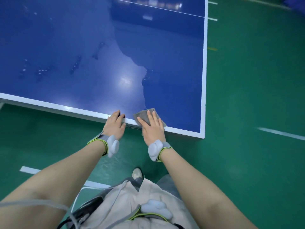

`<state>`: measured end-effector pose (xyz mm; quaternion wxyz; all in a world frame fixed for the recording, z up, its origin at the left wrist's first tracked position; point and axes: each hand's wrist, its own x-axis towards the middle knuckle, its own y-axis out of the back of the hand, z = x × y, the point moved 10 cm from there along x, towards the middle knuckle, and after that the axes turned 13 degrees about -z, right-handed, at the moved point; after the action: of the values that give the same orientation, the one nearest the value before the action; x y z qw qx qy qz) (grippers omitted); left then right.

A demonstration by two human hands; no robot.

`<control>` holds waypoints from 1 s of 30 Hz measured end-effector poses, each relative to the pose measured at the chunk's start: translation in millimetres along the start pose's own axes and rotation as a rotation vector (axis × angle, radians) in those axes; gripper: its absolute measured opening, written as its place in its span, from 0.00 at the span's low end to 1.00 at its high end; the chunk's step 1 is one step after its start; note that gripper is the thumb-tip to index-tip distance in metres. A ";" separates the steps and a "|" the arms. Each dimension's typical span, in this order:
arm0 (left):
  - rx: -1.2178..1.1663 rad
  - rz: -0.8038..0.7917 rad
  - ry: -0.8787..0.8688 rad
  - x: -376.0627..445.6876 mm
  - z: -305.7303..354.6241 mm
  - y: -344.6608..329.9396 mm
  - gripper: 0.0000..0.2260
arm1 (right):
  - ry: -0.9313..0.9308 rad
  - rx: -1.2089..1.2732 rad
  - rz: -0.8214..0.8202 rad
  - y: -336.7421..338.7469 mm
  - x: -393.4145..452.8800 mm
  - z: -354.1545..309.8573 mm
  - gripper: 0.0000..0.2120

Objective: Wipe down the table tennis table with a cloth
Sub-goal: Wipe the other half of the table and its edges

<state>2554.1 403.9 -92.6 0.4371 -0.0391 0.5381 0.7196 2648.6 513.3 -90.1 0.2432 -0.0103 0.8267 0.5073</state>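
Blue table (82,47) (white-edged), grey cloth (143,115), green floor (255,80).

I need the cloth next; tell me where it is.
In the head view the grey cloth lies flat under the right hand on the table tennis table, at its near edge by the right corner, beside the left hand.

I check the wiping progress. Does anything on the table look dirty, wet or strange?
Yes. The blue table shows small pale specks and dark smears on its left part. An irregular boundary runs from the cloth upward, shinier left, duller right.
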 end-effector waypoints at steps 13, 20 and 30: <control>0.015 -0.106 -0.056 15.2 -11.9 12.9 0.23 | -0.217 0.034 0.055 0.3 10.7 -4.0 0.25; -0.040 -0.105 -0.084 13.0 -12.3 14.1 0.24 | 0.059 -0.030 -0.066 -1.2 16.4 -26.6 0.27; -0.142 0.075 -0.046 15.8 -20.0 35.1 0.17 | -0.064 -0.012 -0.041 -1.5 38.1 -35.9 0.24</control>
<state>2512.5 395.7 -83.2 0.4182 -0.0331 0.4764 0.7727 2601.4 491.0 -93.9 0.2799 -0.0125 0.8149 0.5074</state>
